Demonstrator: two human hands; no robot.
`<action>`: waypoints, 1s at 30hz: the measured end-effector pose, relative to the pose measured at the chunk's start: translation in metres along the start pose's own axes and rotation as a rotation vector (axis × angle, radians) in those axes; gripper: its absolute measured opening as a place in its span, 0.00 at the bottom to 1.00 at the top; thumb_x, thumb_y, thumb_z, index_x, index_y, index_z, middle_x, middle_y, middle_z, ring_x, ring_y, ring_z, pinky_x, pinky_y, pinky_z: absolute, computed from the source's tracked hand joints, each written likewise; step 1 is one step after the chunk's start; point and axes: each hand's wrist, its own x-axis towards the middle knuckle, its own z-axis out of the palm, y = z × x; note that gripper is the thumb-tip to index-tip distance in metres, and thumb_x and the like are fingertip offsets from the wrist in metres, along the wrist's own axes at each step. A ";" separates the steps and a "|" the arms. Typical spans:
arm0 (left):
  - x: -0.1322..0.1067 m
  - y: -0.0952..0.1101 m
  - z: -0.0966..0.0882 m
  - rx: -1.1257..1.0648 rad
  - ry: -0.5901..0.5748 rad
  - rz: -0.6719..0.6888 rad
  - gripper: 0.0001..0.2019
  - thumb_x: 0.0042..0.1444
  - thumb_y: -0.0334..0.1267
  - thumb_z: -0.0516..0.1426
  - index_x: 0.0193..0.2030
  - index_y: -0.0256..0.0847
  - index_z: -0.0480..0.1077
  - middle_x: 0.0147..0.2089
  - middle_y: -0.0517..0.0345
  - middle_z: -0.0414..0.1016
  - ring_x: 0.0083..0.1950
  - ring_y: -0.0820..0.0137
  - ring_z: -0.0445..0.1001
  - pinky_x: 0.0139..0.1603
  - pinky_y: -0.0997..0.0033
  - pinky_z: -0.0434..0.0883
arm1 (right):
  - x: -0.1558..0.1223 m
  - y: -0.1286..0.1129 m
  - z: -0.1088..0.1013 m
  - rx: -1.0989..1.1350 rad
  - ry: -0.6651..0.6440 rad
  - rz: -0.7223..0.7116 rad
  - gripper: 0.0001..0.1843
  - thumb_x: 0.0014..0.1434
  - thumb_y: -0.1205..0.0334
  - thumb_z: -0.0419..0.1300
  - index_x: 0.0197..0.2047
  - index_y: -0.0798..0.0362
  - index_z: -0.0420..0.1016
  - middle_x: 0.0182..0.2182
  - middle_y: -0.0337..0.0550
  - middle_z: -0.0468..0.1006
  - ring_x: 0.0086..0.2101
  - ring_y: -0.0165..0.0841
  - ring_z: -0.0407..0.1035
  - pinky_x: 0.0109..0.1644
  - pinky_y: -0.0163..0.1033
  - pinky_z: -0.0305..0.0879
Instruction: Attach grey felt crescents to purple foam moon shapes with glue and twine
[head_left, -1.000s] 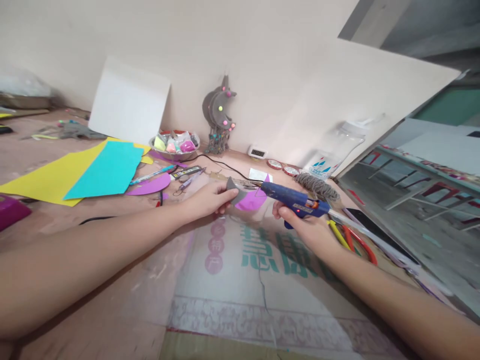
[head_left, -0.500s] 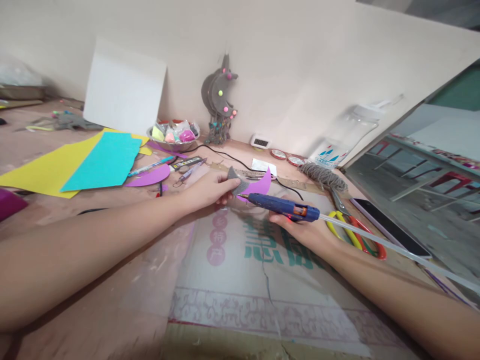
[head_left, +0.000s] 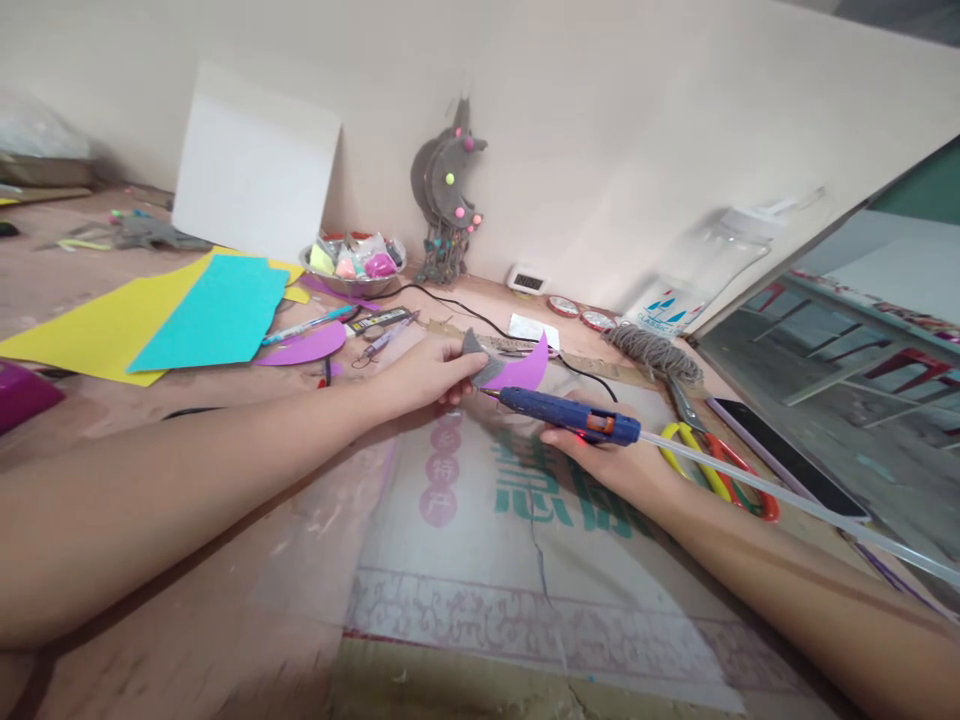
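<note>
Between the thumb and fingers of my left hand (head_left: 439, 372) is a crescent cutout, part grey felt-like piece (head_left: 489, 368) and part purple paper (head_left: 529, 368). My right hand (head_left: 600, 452) is wrapped round a blue hot glue gun (head_left: 562, 410) with a small red light on. From its back end a long clear glue stick (head_left: 750, 483) runs out to the right. The gun's nozzle points left and is at the lower edge of the crescent, close to my left fingertips; whether it touches cannot be made out. Most of my right fingers are hidden behind the gun.
Yellow paper (head_left: 82, 325) and turquoise paper (head_left: 210, 315) lie on the left. Behind are a bowl (head_left: 352, 275) of small bags and a grey moon ornament (head_left: 450, 185). Grey yarn (head_left: 652, 352), scissors (head_left: 720, 465) and a phone (head_left: 784, 455) lie right. A printed board (head_left: 465, 620) is beneath my hands.
The view has shifted slightly, so everything sits a little further right. Both hands keep their hold, and the nozzle stays at the crescent's lower edge.
</note>
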 end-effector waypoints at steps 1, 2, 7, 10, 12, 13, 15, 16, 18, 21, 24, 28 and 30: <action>0.000 0.000 0.000 0.005 0.000 -0.001 0.12 0.59 0.40 0.50 0.28 0.36 0.64 0.20 0.64 0.64 0.17 0.81 0.62 0.17 0.81 0.58 | 0.000 0.000 0.000 -0.013 0.004 -0.002 0.14 0.52 0.48 0.60 0.28 0.51 0.67 0.22 0.37 0.69 0.24 0.31 0.65 0.27 0.37 0.62; 0.000 -0.001 0.000 0.010 0.001 0.000 0.12 0.59 0.40 0.50 0.28 0.36 0.64 0.20 0.64 0.64 0.17 0.81 0.62 0.17 0.81 0.58 | 0.000 0.000 0.001 -0.028 0.007 -0.002 0.15 0.52 0.48 0.60 0.28 0.51 0.67 0.21 0.37 0.69 0.24 0.31 0.65 0.27 0.37 0.61; 0.000 0.000 0.000 0.015 0.000 0.010 0.12 0.59 0.40 0.50 0.28 0.36 0.65 0.19 0.64 0.64 0.17 0.81 0.62 0.17 0.81 0.58 | 0.001 0.001 0.002 -0.061 0.045 0.001 0.16 0.52 0.46 0.60 0.28 0.51 0.67 0.21 0.37 0.68 0.24 0.31 0.64 0.27 0.37 0.60; -0.001 0.002 0.000 0.026 0.003 0.006 0.12 0.59 0.39 0.50 0.28 0.36 0.65 0.19 0.64 0.64 0.17 0.81 0.62 0.17 0.81 0.58 | 0.001 0.004 0.002 -0.063 0.061 0.004 0.16 0.52 0.46 0.60 0.29 0.51 0.68 0.23 0.39 0.70 0.26 0.32 0.65 0.28 0.38 0.61; -0.001 0.002 0.001 0.034 0.003 0.005 0.12 0.59 0.39 0.50 0.27 0.36 0.64 0.19 0.64 0.64 0.17 0.81 0.62 0.17 0.81 0.58 | 0.001 0.004 0.001 -0.056 0.068 -0.005 0.16 0.52 0.47 0.60 0.29 0.51 0.67 0.23 0.38 0.69 0.25 0.32 0.65 0.28 0.37 0.61; -0.001 0.002 0.001 0.033 0.000 0.008 0.12 0.59 0.39 0.50 0.27 0.36 0.64 0.19 0.64 0.64 0.17 0.81 0.62 0.17 0.81 0.58 | 0.000 0.004 0.001 -0.049 0.065 -0.011 0.16 0.52 0.47 0.60 0.29 0.51 0.67 0.22 0.37 0.69 0.25 0.31 0.64 0.27 0.37 0.61; -0.001 0.002 0.001 0.026 -0.004 0.010 0.12 0.59 0.39 0.50 0.28 0.36 0.64 0.20 0.64 0.64 0.17 0.81 0.62 0.17 0.81 0.58 | 0.000 0.002 0.001 -0.051 0.041 -0.014 0.16 0.52 0.47 0.60 0.28 0.51 0.66 0.21 0.36 0.68 0.23 0.30 0.63 0.26 0.36 0.60; -0.001 0.003 0.001 0.027 -0.004 0.006 0.11 0.59 0.39 0.50 0.28 0.36 0.64 0.20 0.63 0.64 0.17 0.81 0.62 0.17 0.81 0.58 | 0.000 0.001 0.001 -0.057 0.030 -0.013 0.16 0.51 0.47 0.60 0.27 0.51 0.66 0.20 0.36 0.68 0.23 0.30 0.63 0.26 0.36 0.59; -0.001 0.003 0.001 0.036 0.001 -0.004 0.11 0.59 0.39 0.50 0.28 0.36 0.64 0.20 0.63 0.65 0.18 0.81 0.62 0.17 0.81 0.58 | 0.000 -0.002 0.002 -0.078 0.016 -0.006 0.16 0.50 0.47 0.61 0.26 0.52 0.67 0.20 0.37 0.68 0.24 0.31 0.64 0.27 0.36 0.59; -0.002 0.003 0.000 0.049 -0.002 -0.005 0.11 0.59 0.39 0.50 0.28 0.36 0.63 0.20 0.63 0.65 0.18 0.81 0.62 0.17 0.81 0.58 | 0.000 -0.005 0.002 -0.111 0.030 -0.013 0.17 0.50 0.47 0.61 0.25 0.51 0.66 0.20 0.37 0.68 0.24 0.31 0.64 0.28 0.36 0.58; -0.001 0.002 0.000 0.036 -0.018 0.013 0.11 0.59 0.40 0.50 0.29 0.36 0.64 0.21 0.64 0.64 0.18 0.80 0.62 0.18 0.80 0.59 | 0.000 -0.005 0.002 -0.132 0.037 -0.008 0.17 0.50 0.46 0.60 0.25 0.51 0.66 0.20 0.36 0.67 0.23 0.30 0.62 0.27 0.36 0.57; 0.001 -0.001 -0.001 0.011 -0.023 0.030 0.11 0.59 0.41 0.50 0.29 0.37 0.64 0.20 0.64 0.64 0.17 0.80 0.62 0.17 0.81 0.58 | 0.000 -0.003 0.001 -0.117 0.034 -0.006 0.17 0.52 0.46 0.59 0.26 0.51 0.65 0.19 0.35 0.65 0.23 0.30 0.61 0.26 0.36 0.57; 0.001 -0.002 -0.001 0.010 -0.027 0.034 0.11 0.59 0.40 0.50 0.29 0.37 0.64 0.20 0.64 0.64 0.17 0.80 0.62 0.18 0.81 0.58 | 0.000 -0.001 0.001 -0.105 0.023 -0.014 0.17 0.52 0.45 0.59 0.27 0.51 0.65 0.20 0.36 0.67 0.23 0.30 0.63 0.27 0.35 0.58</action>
